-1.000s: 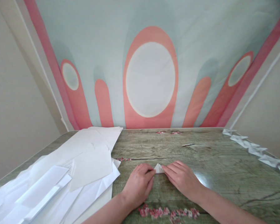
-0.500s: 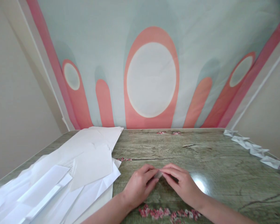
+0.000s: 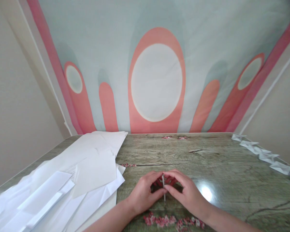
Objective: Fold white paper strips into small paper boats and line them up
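Observation:
Between my two hands a small folded piece of paper point(image 3: 163, 181) stands edge-on, so only a thin pale strip of it shows. My left hand point(image 3: 147, 190) pinches it from the left with thumb and fingers. From the right, my right hand point(image 3: 181, 187) presses on it too, its thumb meeting the left thumb. The fingertips hide most of the paper's faces. Both hands are just above the wood-patterned table point(image 3: 145, 151).
A spread pile of white paper sheets point(image 3: 96, 174) covers the table's left side, a folded strip point(image 3: 45, 190) on top. Several folded white paper pieces point(image 3: 268, 157) line the right edge. A wall with a pink and pale green pattern point(image 3: 157, 80) stands behind.
The folded paper has turned from lying tilted between the fingertips to standing edge-on. My thumbs have come together on it, and the fingers have curled in behind.

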The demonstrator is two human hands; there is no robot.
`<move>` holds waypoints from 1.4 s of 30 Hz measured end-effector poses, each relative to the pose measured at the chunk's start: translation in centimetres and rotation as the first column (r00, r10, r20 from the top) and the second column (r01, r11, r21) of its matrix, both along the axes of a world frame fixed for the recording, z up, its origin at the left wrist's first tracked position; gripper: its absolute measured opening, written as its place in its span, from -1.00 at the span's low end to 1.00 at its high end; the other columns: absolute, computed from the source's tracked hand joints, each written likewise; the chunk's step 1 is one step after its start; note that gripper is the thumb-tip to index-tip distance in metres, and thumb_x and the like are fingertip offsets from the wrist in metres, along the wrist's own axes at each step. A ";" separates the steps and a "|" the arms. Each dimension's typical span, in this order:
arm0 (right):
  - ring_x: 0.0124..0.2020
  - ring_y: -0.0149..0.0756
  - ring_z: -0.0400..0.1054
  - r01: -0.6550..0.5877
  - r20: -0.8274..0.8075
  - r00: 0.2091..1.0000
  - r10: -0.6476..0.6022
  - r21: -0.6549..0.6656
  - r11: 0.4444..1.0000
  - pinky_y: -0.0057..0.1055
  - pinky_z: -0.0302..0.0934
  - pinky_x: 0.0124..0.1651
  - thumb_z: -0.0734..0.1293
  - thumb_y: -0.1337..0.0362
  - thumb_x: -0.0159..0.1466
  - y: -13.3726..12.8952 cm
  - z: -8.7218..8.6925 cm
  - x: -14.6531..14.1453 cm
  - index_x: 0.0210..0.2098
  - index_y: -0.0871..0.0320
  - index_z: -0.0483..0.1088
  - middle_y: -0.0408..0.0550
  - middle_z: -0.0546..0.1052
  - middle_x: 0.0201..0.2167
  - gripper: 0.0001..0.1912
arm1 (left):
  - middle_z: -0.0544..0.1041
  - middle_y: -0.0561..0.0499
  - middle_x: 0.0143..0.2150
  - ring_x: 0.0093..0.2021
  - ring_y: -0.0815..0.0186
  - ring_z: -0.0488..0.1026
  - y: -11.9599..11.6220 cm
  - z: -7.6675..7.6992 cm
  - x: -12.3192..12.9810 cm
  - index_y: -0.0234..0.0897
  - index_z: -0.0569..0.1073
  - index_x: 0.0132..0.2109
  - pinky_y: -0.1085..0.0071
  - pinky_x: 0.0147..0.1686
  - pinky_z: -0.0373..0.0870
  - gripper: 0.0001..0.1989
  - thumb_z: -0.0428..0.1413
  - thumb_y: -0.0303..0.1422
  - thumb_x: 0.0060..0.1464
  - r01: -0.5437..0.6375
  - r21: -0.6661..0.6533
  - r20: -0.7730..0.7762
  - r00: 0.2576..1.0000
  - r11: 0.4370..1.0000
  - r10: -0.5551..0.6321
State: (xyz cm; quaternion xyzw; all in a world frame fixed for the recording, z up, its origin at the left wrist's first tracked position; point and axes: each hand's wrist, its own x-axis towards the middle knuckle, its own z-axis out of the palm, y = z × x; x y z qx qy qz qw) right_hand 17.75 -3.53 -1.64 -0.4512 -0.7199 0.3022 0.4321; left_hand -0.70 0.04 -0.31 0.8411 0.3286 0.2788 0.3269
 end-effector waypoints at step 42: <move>-0.26 -0.33 0.32 -0.028 0.067 0.997 0.030 -0.033 0.999 -0.39 0.23 -0.16 0.24 0.33 0.22 0.1 0.0 -0.1 -0.23 0.11 0.32 -0.10 0.41 -0.28 -0.88 | 0.45 0.02 -0.25 -0.26 0.31 0.36 0.4 -0.6 -0.1 -0.22 0.41 -0.04 0.45 -0.22 0.27 -0.67 0.18 -0.37 0.00 0.019 -0.044 -0.003 1.000 0.999 -0.019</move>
